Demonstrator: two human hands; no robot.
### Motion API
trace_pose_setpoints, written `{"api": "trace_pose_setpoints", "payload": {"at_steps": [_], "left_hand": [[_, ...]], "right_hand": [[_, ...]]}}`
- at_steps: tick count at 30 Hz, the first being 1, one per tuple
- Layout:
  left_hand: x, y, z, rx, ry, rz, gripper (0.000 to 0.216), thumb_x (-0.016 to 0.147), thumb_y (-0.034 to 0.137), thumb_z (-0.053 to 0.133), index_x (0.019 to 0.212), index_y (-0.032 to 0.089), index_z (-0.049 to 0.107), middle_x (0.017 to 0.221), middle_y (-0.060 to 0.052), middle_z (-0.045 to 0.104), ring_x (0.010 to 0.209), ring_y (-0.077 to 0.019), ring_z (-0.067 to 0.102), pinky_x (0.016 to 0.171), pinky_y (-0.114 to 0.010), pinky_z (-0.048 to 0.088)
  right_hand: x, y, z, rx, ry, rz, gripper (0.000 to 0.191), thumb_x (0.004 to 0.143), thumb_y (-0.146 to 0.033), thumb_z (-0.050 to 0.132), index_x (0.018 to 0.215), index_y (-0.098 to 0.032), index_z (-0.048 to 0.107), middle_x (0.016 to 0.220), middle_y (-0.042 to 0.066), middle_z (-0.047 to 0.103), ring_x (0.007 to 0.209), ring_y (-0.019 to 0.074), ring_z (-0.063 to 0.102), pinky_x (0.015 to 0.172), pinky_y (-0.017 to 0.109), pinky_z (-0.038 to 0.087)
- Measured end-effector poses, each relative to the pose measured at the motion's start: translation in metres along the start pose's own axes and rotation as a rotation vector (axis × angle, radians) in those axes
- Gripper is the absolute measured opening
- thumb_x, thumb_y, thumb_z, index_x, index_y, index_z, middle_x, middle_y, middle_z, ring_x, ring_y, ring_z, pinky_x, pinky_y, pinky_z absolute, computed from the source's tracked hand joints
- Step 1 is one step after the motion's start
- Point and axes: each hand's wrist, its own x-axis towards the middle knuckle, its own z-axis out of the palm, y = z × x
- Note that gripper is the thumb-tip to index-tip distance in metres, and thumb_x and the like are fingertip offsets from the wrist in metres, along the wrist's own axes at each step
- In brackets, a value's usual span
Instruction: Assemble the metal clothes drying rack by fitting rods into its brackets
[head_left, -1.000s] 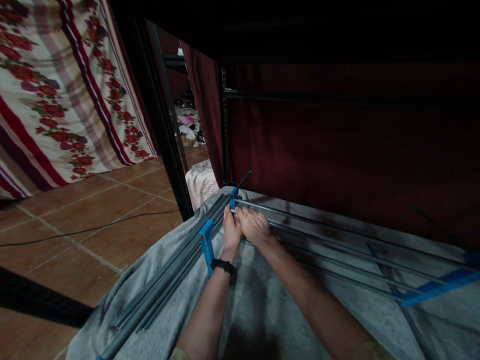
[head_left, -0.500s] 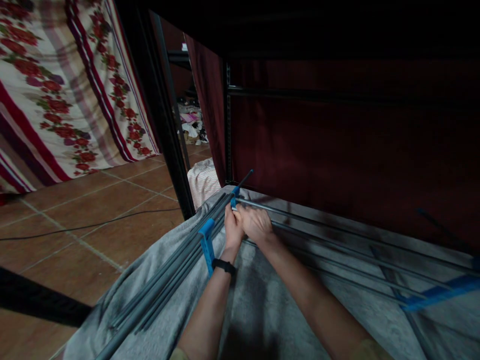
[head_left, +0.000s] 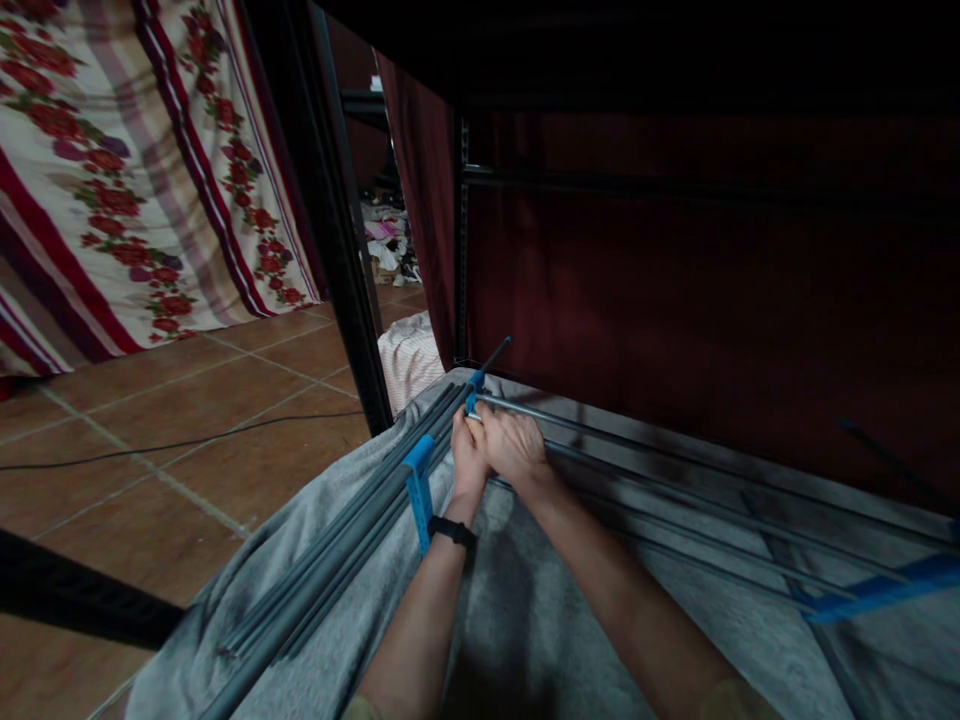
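My left hand (head_left: 469, 455) is closed at the blue plastic connector bar (head_left: 418, 495), whose middle it hides; a dark band is on that wrist. Pressed against it, my right hand (head_left: 514, 442) is wrapped round the end of a grey metal tube (head_left: 600, 462). The exact contact between tube and bar is hidden by the fingers. Another tube (head_left: 559, 415) runs just beyond my hands from the blue bar's far end. Several such tubes reach a second blue connector bar (head_left: 885, 588) at the right.
A bundle of loose grey tubes (head_left: 337, 530) lies along the left of the grey blanket (head_left: 495, 580). Black metal posts (head_left: 341, 250) frame the space, with a dark shelf overhead. A dark red cloth (head_left: 675, 290) hangs behind. A black cable (head_left: 187, 440) crosses the tiled floor.
The view has shifted very slightly. Both hands keep the same hold at the blue bar, and the tubes lie as before.
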Motion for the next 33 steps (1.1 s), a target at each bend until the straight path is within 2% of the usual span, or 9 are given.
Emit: {"api": "trace_pose_setpoints", "payload": {"at_steps": [4,7,10,13,18,23,33], "left_hand": [[-0.001,0.004,0.001,-0.002,0.001,0.007,0.023,0.095,0.032,0.051,0.114,0.019,0.057,0.099,-0.007,0.068,0.1,-0.0228,0.066,0.097,-0.038,0.052],[0.002,0.005,-0.003,0.013,0.0,-0.01,0.02,0.095,0.029,0.051,0.111,0.019,0.057,0.097,-0.006,0.067,0.096,-0.0221,0.065,0.095,-0.038,0.053],[0.007,0.001,-0.012,0.063,0.042,-0.04,0.018,0.092,0.026,0.054,0.109,0.019,0.057,0.093,-0.006,0.065,0.09,-0.0225,0.063,0.091,-0.038,0.053],[0.008,-0.003,-0.016,0.093,0.041,-0.037,0.019,0.093,0.025,0.054,0.111,0.02,0.058,0.091,-0.006,0.064,0.089,-0.0234,0.063,0.089,-0.038,0.054],[-0.002,-0.006,-0.013,0.082,-0.015,-0.026,0.027,0.094,0.021,0.051,0.12,0.021,0.06,0.102,-0.007,0.068,0.096,-0.0235,0.066,0.095,-0.04,0.055],[-0.015,-0.008,-0.014,0.052,-0.05,-0.045,0.043,0.089,0.013,0.051,0.13,0.022,0.059,0.128,-0.01,0.066,0.124,-0.0247,0.061,0.113,-0.041,0.046],[-0.018,-0.003,-0.013,0.053,-0.063,-0.078,0.043,0.085,0.011,0.05,0.125,0.02,0.062,0.121,-0.01,0.07,0.114,-0.0241,0.066,0.108,-0.041,0.049]], "right_hand": [[0.001,-0.001,-0.002,-0.021,-0.002,-0.008,0.05,0.108,-0.039,0.018,0.133,-0.021,0.057,0.107,0.012,0.076,0.093,0.02,0.073,0.08,0.029,0.047],[0.0,0.004,-0.002,-0.031,-0.019,-0.024,0.047,0.108,-0.04,0.021,0.135,-0.023,0.056,0.108,0.012,0.076,0.094,0.0198,0.073,0.081,0.029,0.047],[-0.004,0.012,0.006,-0.034,-0.046,-0.044,0.045,0.108,-0.043,0.026,0.141,-0.027,0.051,0.11,0.01,0.077,0.096,0.0197,0.073,0.081,0.029,0.048],[-0.009,0.015,0.019,-0.036,-0.075,-0.02,0.044,0.108,-0.042,0.024,0.135,-0.026,0.055,0.114,0.01,0.076,0.097,0.0199,0.073,0.081,0.03,0.048],[-0.012,0.014,0.024,0.0,-0.054,-0.012,0.042,0.108,-0.036,0.02,0.118,-0.02,0.057,0.113,0.012,0.075,0.104,0.0202,0.071,0.083,0.029,0.048],[-0.009,0.016,0.016,0.007,-0.006,-0.042,0.036,0.107,-0.029,0.023,0.116,-0.018,0.057,0.115,0.013,0.073,0.106,0.0212,0.069,0.085,0.029,0.047],[-0.012,0.016,0.022,0.04,-0.043,-0.052,0.037,0.107,-0.03,0.024,0.117,-0.018,0.057,0.111,0.012,0.074,0.104,0.0221,0.069,0.086,0.03,0.046]]}}
